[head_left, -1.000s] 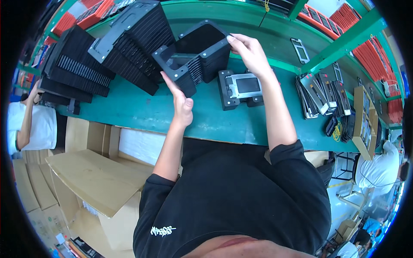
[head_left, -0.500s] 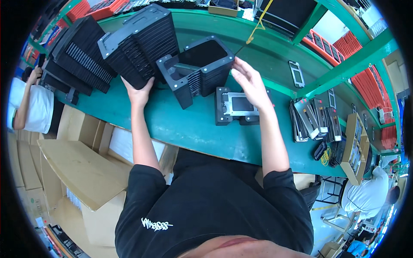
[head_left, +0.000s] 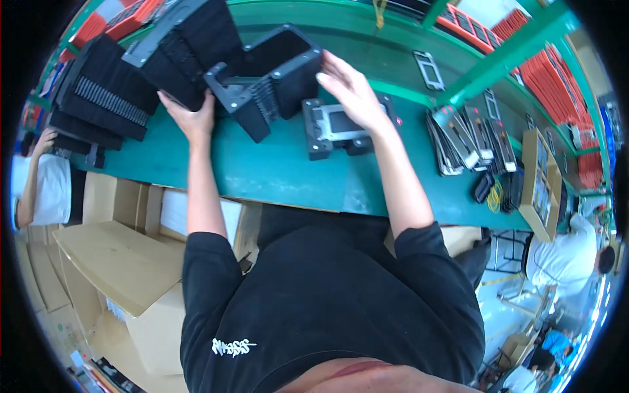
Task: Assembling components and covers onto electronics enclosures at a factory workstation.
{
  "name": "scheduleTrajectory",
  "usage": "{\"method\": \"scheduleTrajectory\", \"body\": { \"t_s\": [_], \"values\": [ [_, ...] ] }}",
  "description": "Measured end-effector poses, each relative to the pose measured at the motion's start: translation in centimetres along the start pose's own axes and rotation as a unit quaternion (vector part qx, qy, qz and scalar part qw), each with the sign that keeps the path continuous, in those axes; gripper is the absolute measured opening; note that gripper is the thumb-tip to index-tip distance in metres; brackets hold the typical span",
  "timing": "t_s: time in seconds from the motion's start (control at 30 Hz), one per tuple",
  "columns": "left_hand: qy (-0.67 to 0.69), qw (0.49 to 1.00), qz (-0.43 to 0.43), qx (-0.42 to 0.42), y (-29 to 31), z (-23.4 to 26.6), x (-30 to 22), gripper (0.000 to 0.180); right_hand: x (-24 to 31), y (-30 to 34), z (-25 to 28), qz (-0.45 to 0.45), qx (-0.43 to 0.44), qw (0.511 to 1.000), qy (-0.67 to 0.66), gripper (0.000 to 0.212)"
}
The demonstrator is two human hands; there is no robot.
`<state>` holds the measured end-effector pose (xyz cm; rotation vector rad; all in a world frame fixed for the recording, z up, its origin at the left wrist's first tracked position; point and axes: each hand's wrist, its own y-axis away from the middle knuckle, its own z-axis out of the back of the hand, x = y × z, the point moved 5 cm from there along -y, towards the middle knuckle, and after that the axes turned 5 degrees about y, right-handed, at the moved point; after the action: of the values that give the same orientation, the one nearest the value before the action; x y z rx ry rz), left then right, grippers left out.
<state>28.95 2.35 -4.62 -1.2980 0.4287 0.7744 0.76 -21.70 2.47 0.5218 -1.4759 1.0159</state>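
Observation:
My left hand grips the near lower end of a tall stack of black frames, thumb on one side and fingers on the other. Beside it stands a shorter stack of black frames with metal dots on its corners and a dark recess on top. My right hand touches the right corner of this shorter stack, its fingers stretched out. Just below that hand lies a black fixture holding a silver rectangular frame; my right hand and forearm partly cover it.
More black stacks stand at the left of the green bench. On the right are flat dark panels, yellow cord and a cardboard tray. Open cartons sit below left. Co-workers are on both sides.
The whole view has shifted, so the bench and stacks appear higher and further left. Both hands stay at the same stacks, which have barely moved against the bench.

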Motion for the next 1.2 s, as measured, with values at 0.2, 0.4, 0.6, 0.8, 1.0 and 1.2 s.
{"method": "scheduleTrajectory", "body": {
  "t_s": [0.2,0.4,0.6,0.8,1.0,1.2],
  "values": [
    [-0.01,0.998,0.001,0.063,-0.7,1.6,0.0,0.123,2.2,3.7,4.7,-0.056,0.018,0.982,0.18,0.034],
    [0.14,0.979,0.135,-0.065,8.8,7.4,-3.4,0.039,3.9,7.6,16.6,-0.078,-0.139,0.906,0.393,0.019],
    [0.194,0.921,0.068,0.332,17.4,5.1,-15.1,0.065,6.6,14.6,19.6,-0.011,-0.21,0.764,0.61,0.024],
    [0.195,0.887,0.009,0.418,14.3,-3.8,-19.2,0.12,3.5,18.6,20.2,-0.077,-0.192,0.666,0.717,0.035],
    [0.177,0.858,-0.031,0.481,14.0,-4.6,-18.7,0.131,5.3,20.0,19.3,-0.024,-0.246,0.647,0.721,0.03],
    [0.203,0.86,0.035,0.467,14.1,-1.7,-20.8,0.136,9.4,19.7,10.9,0.135,-0.335,0.729,0.581,0.032]
  ]
}}
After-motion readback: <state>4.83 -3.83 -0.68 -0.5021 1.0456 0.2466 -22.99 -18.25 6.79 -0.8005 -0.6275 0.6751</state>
